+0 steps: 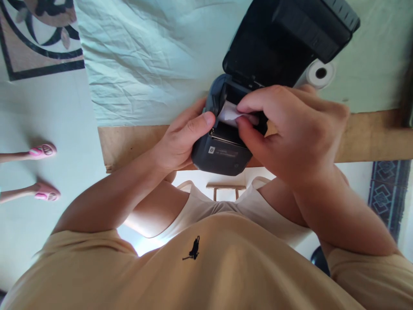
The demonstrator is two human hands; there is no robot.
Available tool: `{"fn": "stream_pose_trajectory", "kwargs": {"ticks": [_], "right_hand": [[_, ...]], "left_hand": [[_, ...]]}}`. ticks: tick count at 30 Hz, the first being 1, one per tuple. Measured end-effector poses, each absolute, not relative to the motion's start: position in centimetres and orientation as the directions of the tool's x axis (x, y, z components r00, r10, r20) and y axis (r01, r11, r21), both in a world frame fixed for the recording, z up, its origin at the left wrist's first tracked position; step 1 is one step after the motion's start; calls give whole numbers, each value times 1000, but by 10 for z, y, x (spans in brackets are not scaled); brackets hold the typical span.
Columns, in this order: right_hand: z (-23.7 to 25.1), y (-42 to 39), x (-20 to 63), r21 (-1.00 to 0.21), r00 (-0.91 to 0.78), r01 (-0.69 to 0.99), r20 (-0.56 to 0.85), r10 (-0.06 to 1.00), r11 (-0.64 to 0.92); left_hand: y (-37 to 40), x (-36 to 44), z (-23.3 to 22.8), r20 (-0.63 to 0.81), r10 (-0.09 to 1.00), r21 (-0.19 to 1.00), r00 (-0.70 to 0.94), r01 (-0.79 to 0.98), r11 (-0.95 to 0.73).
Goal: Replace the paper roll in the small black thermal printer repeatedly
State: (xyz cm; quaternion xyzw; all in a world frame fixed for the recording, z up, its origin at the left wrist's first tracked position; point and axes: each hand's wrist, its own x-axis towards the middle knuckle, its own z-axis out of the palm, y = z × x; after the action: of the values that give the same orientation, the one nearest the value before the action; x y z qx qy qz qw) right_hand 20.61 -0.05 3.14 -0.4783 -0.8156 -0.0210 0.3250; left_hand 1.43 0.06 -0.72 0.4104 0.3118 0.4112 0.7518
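A dark portable label printer (pixel 219 157) is held near the table's front edge, its black lid (pixel 271 43) swung up and away from me. My left hand (pixel 182 137) grips the printer's left side, thumb on the rim. Inside the open compartment lies white paper (pixel 228 113). The thumb and index finger of my right hand (pixel 297 129) pinch this paper; whether it belongs to a roll is hidden by the fingers. Behind my right hand, partly under the lid, a white paper roll (pixel 321 74) with a dark core rests on the cloth.
A pale green cloth (pixel 138 64) covers most of the wooden table (pixel 371 133), leaving its front strip bare. On the floor at left, another person's feet in pink sandals (pixel 47 172) stand beside the table. A wooden stool (pixel 226 187) shows below.
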Motion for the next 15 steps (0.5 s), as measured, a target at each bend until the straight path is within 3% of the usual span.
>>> {"fn": "stream_pose_trajectory", "kwargs": {"ticks": [5, 8, 11, 12, 15], "right_hand": [[30, -2, 205, -260, -335, 762, 627, 703, 594], [30, -4, 206, -239, -319, 706, 733, 601, 666], [29, -8, 207, -177, -338, 659, 799, 498, 731], [28, -10, 206, -178, -359, 646, 788, 501, 743], [26, -15, 203, -222, -413, 625, 720, 558, 749]], "left_hand": [[-2, 18, -9, -107, 925, 898, 365, -363, 247], [-1, 20, -6, -78, 953, 891, 291, -409, 198], [2, 16, -6, -89, 939, 874, 333, -426, 234], [3, 14, -7, -119, 915, 874, 385, -397, 281], [8, 7, -16, -32, 896, 883, 443, -408, 233]]}}
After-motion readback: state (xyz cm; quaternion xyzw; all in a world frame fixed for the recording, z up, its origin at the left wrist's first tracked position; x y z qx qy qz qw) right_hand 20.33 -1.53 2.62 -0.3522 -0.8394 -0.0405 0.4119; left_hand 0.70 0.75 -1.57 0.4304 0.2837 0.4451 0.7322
